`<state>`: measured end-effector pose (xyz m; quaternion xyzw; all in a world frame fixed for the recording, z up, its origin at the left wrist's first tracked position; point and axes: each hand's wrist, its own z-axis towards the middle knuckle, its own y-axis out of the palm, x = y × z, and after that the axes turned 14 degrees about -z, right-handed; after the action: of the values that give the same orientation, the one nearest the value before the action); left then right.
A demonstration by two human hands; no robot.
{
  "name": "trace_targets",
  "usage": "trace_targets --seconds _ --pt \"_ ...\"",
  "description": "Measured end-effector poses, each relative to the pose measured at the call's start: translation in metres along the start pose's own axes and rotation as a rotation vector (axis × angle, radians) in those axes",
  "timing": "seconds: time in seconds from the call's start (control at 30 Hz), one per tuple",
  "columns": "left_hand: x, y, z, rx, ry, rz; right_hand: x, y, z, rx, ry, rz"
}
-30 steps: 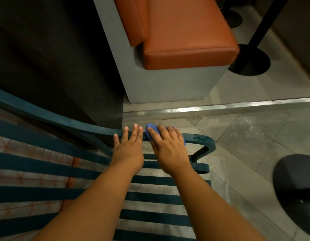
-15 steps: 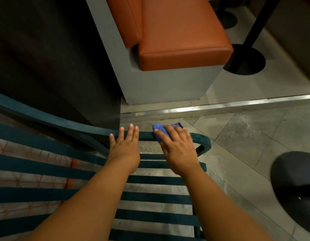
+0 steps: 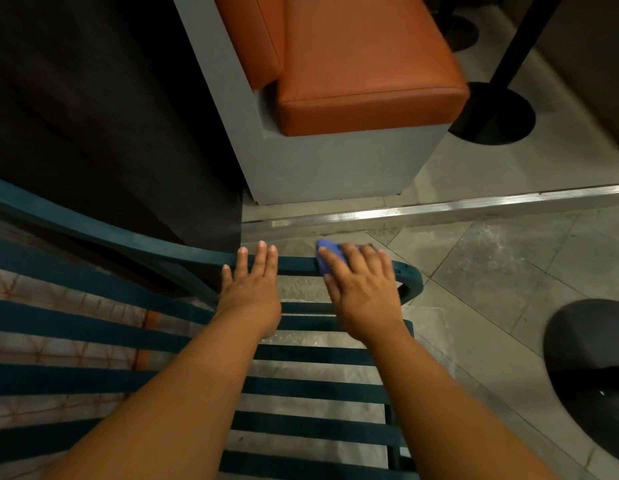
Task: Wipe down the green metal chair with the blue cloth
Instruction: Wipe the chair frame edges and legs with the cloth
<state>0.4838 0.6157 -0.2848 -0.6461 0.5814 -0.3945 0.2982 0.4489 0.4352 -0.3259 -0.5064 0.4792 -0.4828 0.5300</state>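
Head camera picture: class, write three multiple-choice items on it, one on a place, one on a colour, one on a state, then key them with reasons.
1. Where is the blue cloth?
A. on the floor
B. on the chair's top rail, under the right hand
C. on the orange seat

2. What colour is the bench cushion behind the chair?
A. orange
B. yellow
C. white

3. How does the left hand lie?
A. clenched round the cloth
B. flat, fingers straight, on the rail
C. raised clear of the chair

Key: 1 B, the right hand presses it onto the green metal chair. 2 A, the padding is orange. 3 B, its fingertips reach across the rail.
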Motion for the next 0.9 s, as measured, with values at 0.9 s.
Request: trace_targets --seconds 0.9 --pt "0.045 0.018 0.042 0.01 0.05 -0.214 0.046 -0.007 0.004 -0.089 0.409 0.233"
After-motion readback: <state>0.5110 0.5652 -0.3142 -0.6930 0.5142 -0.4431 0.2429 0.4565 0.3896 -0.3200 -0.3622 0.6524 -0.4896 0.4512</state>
